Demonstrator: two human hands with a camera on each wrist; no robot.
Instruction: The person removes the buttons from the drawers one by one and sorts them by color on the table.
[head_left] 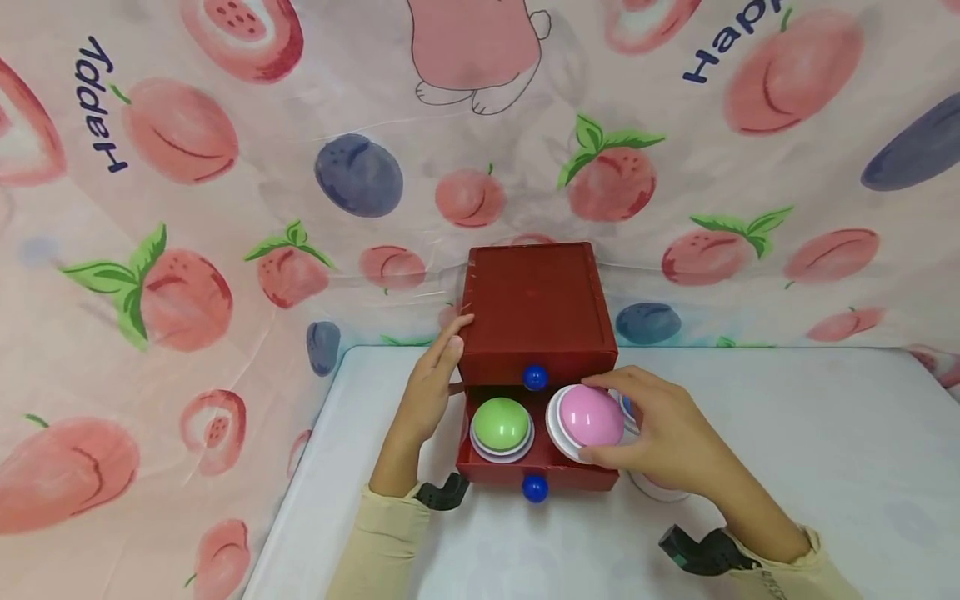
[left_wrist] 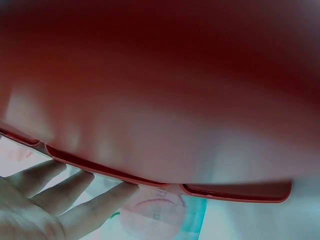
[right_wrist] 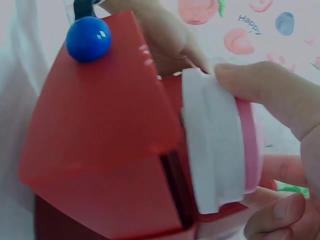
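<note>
A red two-drawer box [head_left: 536, 304] stands at the back of the table, its lower drawer [head_left: 543, 477] pulled out. In that drawer, on the left, sits a green dome push button [head_left: 501, 423] with a white base. My right hand [head_left: 663, 425] pinches a pink dome push button [head_left: 591, 415] by its white base, with thumb and fingers on opposite sides; it is tilted over the drawer's right part. My left hand [head_left: 429, 392] rests against the box's left side, and in the left wrist view its fingers [left_wrist: 105, 205] lie extended along the red edge.
Blue ball knobs [head_left: 535, 377] stick out from both drawer fronts. Partly hidden behind my right hand, a blue item [head_left: 627, 406] and a white round rim [head_left: 663, 496] show on the white table [head_left: 817, 467]. A fruit-print cloth [head_left: 525, 183] hangs behind the box.
</note>
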